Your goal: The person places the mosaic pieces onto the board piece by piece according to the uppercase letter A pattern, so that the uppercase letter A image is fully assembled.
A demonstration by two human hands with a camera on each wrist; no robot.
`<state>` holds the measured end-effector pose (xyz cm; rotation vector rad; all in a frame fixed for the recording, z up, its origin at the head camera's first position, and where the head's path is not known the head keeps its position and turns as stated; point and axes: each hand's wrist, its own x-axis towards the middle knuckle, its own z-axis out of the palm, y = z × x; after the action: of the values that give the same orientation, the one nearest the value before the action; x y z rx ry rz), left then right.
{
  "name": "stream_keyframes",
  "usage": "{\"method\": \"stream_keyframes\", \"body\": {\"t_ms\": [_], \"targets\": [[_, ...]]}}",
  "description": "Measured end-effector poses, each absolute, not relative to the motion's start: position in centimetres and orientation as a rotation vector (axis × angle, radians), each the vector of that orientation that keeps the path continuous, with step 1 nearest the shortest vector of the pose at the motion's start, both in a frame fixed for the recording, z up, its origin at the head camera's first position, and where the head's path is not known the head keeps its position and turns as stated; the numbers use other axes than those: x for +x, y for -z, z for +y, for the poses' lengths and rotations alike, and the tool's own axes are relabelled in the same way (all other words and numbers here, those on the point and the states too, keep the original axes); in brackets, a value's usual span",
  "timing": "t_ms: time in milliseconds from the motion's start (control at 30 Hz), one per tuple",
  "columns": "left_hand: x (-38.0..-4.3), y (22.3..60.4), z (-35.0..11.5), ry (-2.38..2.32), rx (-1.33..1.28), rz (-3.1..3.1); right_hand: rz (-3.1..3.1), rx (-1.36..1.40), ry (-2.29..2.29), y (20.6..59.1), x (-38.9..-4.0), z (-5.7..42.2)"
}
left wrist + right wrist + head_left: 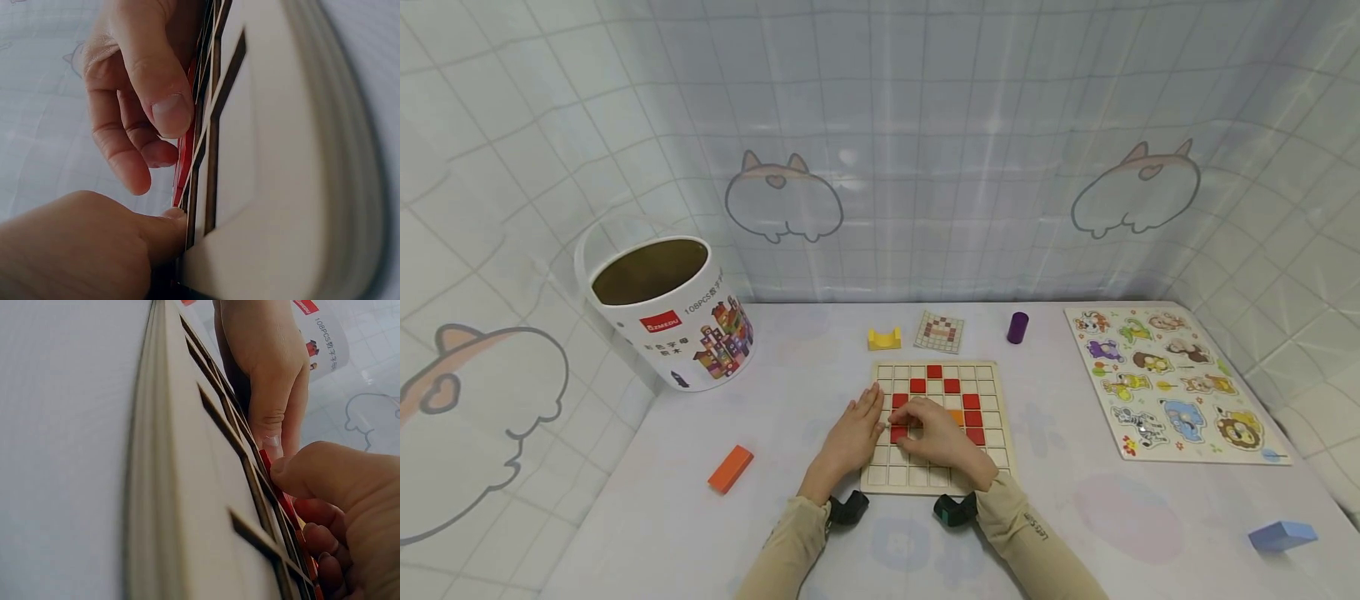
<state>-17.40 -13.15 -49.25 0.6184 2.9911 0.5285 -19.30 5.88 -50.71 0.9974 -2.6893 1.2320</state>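
Observation:
A square wooden grid board [882, 476] carries several red tiles [934, 372] and an orange tile [957, 417] in its cells. Along the board's left edge lies my left hand [850, 435], fingers straight, its thumb beside the grid in the left wrist view. My right hand [938, 433] bends over the left column of red, fingers curled. Its thumb and fingers pinch a red tile [267, 461] low at the board's surface, close to the left thumb. Part of the board's middle is hidden beneath the right hand.
Behind the board are a yellow arch block [884, 339], a pattern card [939, 332] and a purple cylinder [1017, 327]. An orange block [730, 469] and white bucket [715, 367] are left. An animal puzzle [1172, 379] and blue block [1282, 536] are right.

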Motion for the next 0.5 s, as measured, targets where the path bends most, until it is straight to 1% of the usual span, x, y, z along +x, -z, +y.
{"method": "stream_keyframes", "body": {"t_ms": [133, 333, 500], "targets": [[-17.5, 49.2, -13.2, -0.521, 0.633, 2.995, -2.718, 0.983, -1.270, 50.4, -19.2, 6.0], [-17.4, 49.3, -13.2, -0.518, 0.630, 2.999, -2.705, 0.891, -1.481, 48.9, -19.1, 6.7], [-17.2, 49.3, -13.3, -0.538, 0.608, 2.977, -2.639, 0.814, -1.448, 47.5, -19.4, 8.5]]}}
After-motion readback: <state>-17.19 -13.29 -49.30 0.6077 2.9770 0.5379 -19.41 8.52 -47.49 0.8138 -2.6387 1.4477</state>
